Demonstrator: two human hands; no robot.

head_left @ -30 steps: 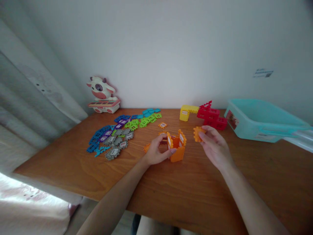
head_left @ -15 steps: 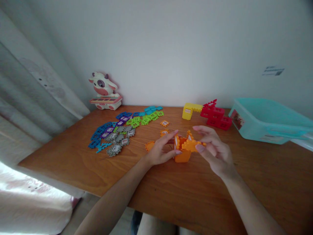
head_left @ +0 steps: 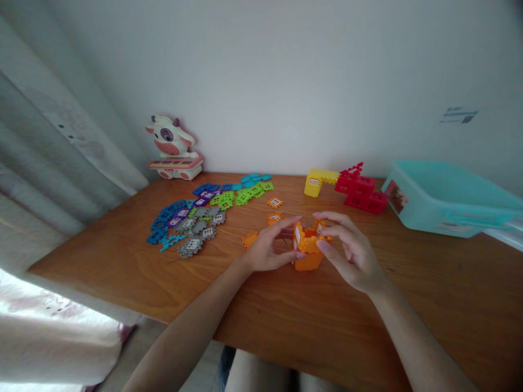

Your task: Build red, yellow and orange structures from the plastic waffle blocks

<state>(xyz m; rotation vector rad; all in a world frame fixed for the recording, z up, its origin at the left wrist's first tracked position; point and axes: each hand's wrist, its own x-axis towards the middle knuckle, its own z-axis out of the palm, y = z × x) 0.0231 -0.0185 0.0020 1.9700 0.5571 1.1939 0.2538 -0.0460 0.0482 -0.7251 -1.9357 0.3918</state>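
Note:
An open-topped box of orange interlocking panels (head_left: 307, 263) stands on the table in front of me. My left hand (head_left: 269, 246) grips its left side, thumb at the front and fingers behind. From the right, my right hand (head_left: 354, 256) pinches an orange toothed panel (head_left: 311, 244) at the upper front of the box, with the index finger by the back right wall. Whether this panel is locked in, I cannot tell. Loose orange pieces lie just beyond my left hand: a toothed piece (head_left: 249, 239), a window piece (head_left: 275, 218) and a farther window piece (head_left: 275, 202).
Blue, purple, green and grey pieces (head_left: 200, 223) spread over the table's left half. A cow toy with a keyboard (head_left: 174, 149) stands at the back left. A yellow-and-red assembled model (head_left: 359, 188) and a turquoise bin (head_left: 433, 209) are at the back right.
The right hand has brought the orange panel left and down, from a tilted position to level against the box's upper front. The left hand stays on the box.

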